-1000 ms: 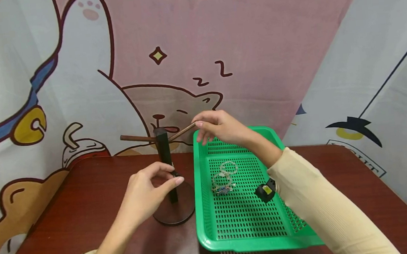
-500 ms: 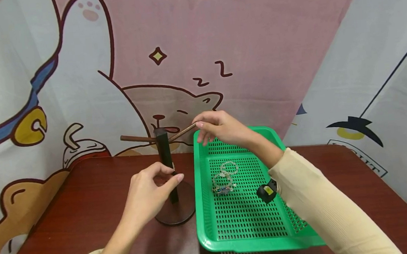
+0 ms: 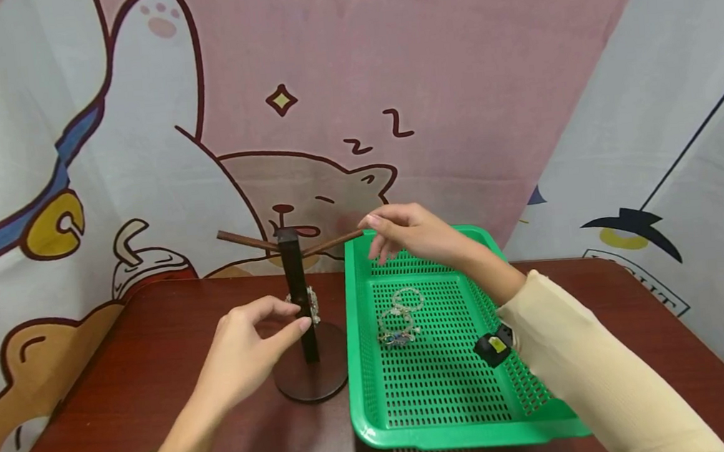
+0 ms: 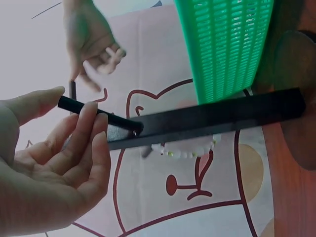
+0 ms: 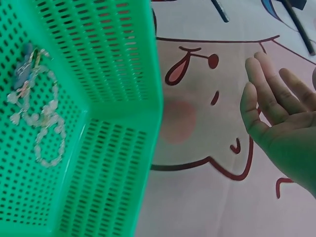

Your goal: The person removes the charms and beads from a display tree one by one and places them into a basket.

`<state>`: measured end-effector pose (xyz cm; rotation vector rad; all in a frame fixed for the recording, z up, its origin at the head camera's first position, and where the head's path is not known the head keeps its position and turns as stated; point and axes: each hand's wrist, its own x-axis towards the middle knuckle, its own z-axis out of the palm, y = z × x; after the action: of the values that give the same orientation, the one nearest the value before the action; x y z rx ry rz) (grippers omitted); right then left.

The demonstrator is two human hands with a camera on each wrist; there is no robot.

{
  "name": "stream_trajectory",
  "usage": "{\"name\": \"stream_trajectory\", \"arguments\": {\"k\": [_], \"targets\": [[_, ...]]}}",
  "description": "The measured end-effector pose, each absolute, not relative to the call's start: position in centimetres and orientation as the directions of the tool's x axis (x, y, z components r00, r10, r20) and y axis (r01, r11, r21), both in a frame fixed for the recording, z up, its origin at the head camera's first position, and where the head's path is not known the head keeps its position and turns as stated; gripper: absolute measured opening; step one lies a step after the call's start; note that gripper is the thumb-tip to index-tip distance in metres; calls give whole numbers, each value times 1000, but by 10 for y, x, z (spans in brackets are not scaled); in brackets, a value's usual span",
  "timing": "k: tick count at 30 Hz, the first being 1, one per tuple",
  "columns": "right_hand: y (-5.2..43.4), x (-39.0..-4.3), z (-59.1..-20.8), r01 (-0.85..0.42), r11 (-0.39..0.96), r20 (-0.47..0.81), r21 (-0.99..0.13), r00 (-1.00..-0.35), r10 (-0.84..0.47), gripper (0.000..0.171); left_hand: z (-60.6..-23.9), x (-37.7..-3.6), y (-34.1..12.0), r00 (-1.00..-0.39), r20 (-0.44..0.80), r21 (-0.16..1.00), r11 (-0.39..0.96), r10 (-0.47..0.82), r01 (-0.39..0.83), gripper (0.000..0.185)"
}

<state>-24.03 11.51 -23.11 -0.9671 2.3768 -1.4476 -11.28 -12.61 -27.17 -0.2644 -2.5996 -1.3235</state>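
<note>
A dark wooden stand (image 3: 296,289) with thin side arms rises from a round base left of the green tray (image 3: 470,428). A pale bead bracelet (image 3: 309,304) hangs against its post, also in the left wrist view as the bracelet (image 4: 187,150). My left hand (image 3: 295,316) hovers just left of it, thumb and fingers loosely spread and holding nothing. In the left wrist view the left hand (image 4: 74,98) lies beside a dark peg. My right hand (image 3: 379,237) floats with relaxed fingers by the tip of the stand's right arm (image 3: 334,241). The right hand (image 5: 281,113) shows an empty palm.
Several bead bracelets (image 3: 399,320) lie in the perforated tray, also seen as bracelets (image 5: 37,123) inside the tray (image 5: 113,163). The dark red table (image 3: 155,373) ends at a cartoon-printed cloth backdrop (image 3: 326,114) close behind the stand.
The bracelet my left hand pinched now hangs on the stand, and that hand has let go and drawn back. My right hand released the arm's tip; the stand has turned slightly.
</note>
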Motion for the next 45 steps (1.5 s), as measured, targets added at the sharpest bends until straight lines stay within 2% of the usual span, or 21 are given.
{"name": "stream_trajectory", "arguments": {"k": [12,24,37,45], "targets": [[139,-240,-258,-348,390,37,-853,-784,-619,32,-268,-105,-141,-962,244,743,613,125,269,15],[144,-242,-278,-327,420,1,-846,-789,-614,31,-267,-112,-156,-966,219,763,594,134,255,17],[134,-243,-291,-351,431,-8,-831,-768,-641,29,-265,-128,-170,-957,220,778,558,192,290,18],[118,-243,-297,-384,412,-5,-826,-726,-687,30,-266,-131,-173,-961,204,789,549,188,275,21]]}}
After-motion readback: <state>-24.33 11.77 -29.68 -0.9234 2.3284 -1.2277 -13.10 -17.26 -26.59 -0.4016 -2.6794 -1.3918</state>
